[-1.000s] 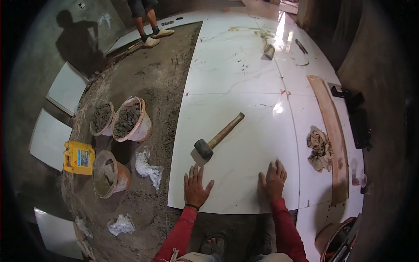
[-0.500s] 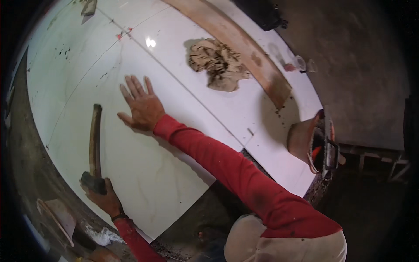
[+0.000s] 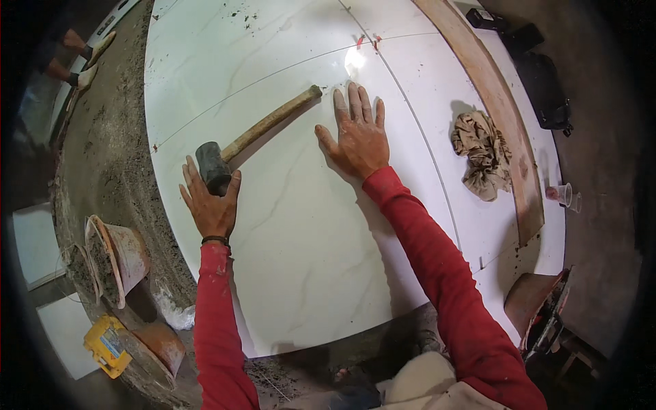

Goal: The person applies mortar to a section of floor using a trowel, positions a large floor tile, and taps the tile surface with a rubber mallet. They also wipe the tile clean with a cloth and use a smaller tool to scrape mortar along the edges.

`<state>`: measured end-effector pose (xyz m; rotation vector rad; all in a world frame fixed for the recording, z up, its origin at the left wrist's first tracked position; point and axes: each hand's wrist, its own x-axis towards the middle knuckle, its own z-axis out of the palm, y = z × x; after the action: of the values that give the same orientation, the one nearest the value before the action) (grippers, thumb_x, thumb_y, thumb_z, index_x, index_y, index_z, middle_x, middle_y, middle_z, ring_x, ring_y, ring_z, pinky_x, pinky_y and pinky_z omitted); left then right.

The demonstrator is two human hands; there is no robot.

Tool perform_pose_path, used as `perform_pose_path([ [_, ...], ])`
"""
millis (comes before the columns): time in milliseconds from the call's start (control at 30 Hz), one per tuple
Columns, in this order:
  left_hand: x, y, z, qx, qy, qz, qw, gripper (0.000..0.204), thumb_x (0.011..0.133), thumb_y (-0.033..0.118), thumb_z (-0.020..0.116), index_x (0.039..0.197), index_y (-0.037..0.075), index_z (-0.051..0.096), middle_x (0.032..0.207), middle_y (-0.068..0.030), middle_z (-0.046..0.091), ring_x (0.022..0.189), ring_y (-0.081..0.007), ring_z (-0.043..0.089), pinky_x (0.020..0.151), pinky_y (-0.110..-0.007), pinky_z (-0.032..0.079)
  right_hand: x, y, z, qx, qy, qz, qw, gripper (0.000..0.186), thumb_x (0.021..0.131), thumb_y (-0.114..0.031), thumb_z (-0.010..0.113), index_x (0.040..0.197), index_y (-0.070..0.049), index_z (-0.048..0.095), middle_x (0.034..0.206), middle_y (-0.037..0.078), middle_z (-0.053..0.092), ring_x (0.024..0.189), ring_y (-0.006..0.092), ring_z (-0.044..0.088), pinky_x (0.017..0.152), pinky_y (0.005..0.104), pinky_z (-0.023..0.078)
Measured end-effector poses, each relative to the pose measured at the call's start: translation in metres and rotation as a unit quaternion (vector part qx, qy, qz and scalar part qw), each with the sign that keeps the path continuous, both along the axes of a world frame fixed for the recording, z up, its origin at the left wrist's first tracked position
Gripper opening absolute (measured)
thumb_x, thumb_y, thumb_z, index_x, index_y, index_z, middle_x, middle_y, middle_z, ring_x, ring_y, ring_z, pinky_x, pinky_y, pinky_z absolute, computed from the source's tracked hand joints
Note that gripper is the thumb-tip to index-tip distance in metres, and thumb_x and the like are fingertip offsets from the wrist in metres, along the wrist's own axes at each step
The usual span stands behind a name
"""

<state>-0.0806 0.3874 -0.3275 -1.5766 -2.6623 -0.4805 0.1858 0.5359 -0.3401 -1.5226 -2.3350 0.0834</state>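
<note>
At nine o'clock, buckets (image 3: 119, 253) stand on mortar. The left hand (image 3: 210, 203) lies flat on the tile (image 3: 307, 239), fingers spread, grasping nothing, touching the head of the mallet (image 3: 236, 147), whose handle runs toward one o'clock. The right hand (image 3: 357, 134) presses flat, fingers released. A rag (image 3: 482, 154) lies at three o'clock beside a plank (image 3: 506, 116).

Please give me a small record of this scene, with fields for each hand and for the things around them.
left hand: open, at the black head of the mallet, fingers not closed on it
right hand: flat, fingers spread, on the white tile
mallet: lying on the tile, wooden handle pointing toward the right hand
rag: crumpled, right of the right hand
plank: along the tiles' right side
buckets: on the mortar bed, left
</note>
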Motion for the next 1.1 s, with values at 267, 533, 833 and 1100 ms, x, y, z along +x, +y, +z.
perform_pose_path([
  [267, 0.017, -0.007, 0.012, -0.016, 0.007, 0.013, 1.0, 0.094, 0.093, 0.065, 0.053, 0.156, 0.003, 0.022, 0.162, -0.0133, 0.028, 0.151, -0.0295, 0.022, 0.125, -0.048, 0.013, 0.024, -0.023, 0.011, -0.016, 0.012, 0.012, 1.0, 0.071, 0.099, -0.049, 0.046, 0.153, -0.005, 0.034, 0.162, 0.016, 0.028, 0.151, 0.0294, 0.022, 0.123, 0.0519, 0.011],
  [533, 0.037, -0.125, 0.027, -0.094, 0.025, -0.048, 0.994, 0.07, 0.098, 0.052, 0.049, 0.157, 0.018, 0.032, 0.165, -0.0104, 0.024, 0.152, -0.0313, 0.019, 0.124, -0.051, 0.014, 0.055, -0.074, 0.014, -0.044, 0.004, 0.024, 0.999, 0.072, 0.097, -0.044, 0.053, 0.154, -0.007, 0.032, 0.163, 0.012, 0.027, 0.151, 0.0288, 0.023, 0.123, 0.0529, 0.014],
  [833, 0.054, -0.202, 0.027, -0.078, -0.012, 0.078, 0.994, 0.067, 0.094, 0.044, 0.055, 0.155, 0.022, 0.037, 0.163, -0.0125, 0.026, 0.151, -0.0343, 0.022, 0.121, -0.058, 0.015, 0.046, -0.072, 0.02, -0.031, -0.029, 0.031, 0.999, 0.069, 0.097, -0.04, 0.052, 0.157, -0.014, 0.03, 0.163, 0.01, 0.028, 0.152, 0.0281, 0.023, 0.123, 0.0524, 0.014],
  [1100, 0.043, -0.193, 0.034, -0.038, -0.105, 0.145, 0.983, 0.066, 0.09, 0.042, 0.059, 0.151, 0.022, 0.043, 0.163, -0.0153, 0.027, 0.151, -0.0343, 0.023, 0.121, -0.059, 0.015, 0.034, -0.08, 0.018, -0.01, -0.061, 0.01, 0.998, 0.062, 0.098, -0.026, 0.053, 0.155, -0.01, 0.034, 0.16, 0.013, 0.034, 0.149, 0.0287, 0.029, 0.12, 0.0521, 0.019],
])
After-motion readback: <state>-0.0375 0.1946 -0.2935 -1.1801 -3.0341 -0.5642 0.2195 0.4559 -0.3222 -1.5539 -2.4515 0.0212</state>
